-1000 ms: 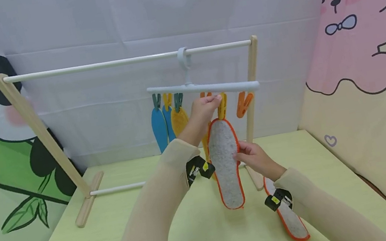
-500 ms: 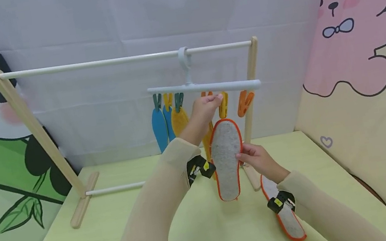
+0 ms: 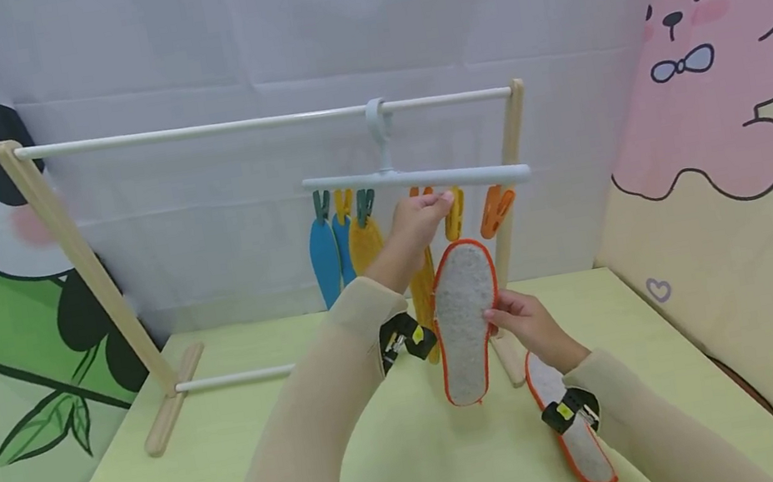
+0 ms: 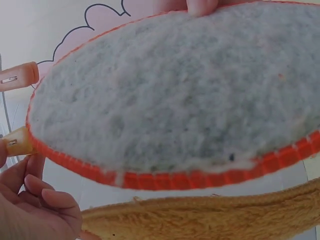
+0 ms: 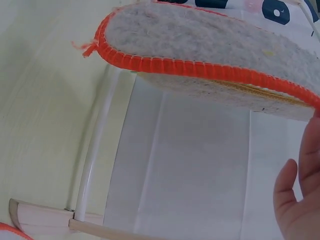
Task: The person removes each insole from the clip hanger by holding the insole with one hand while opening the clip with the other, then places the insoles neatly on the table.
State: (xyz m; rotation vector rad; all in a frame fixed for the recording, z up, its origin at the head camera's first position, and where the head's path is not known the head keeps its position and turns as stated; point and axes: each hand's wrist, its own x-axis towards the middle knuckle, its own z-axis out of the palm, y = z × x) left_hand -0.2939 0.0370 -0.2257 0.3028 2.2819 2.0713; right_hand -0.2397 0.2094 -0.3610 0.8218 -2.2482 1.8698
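A grey felt insole with red-orange edging (image 3: 468,304) hangs tilted below a light-blue hanger (image 3: 452,177). My right hand (image 3: 527,324) pinches its right edge between thumb and fingers. My left hand (image 3: 418,227) pinches the yellow clothespin (image 3: 456,216) under the hanger bar. The insole's rounded top sits right at that clothespin's lower end. In the left wrist view the insole (image 4: 160,100) fills most of the picture, my left hand (image 4: 42,207) at lower left. An empty orange clothespin (image 3: 497,211) hangs to the right.
Blue (image 3: 324,259) and yellow insoles (image 3: 366,244) hang from clothespins on the hanger's left; another yellow one (image 3: 425,302) hangs behind the left wrist. A second red-edged grey insole (image 3: 587,454) lies on the table (image 3: 393,476). The wooden rack (image 3: 86,263) carries the hanger.
The grey insole in my right hand has shifted slightly right and tilted, its top moving out from directly beneath the yellow clothespin. My left hand keeps its grip. The head view has shifted a little.
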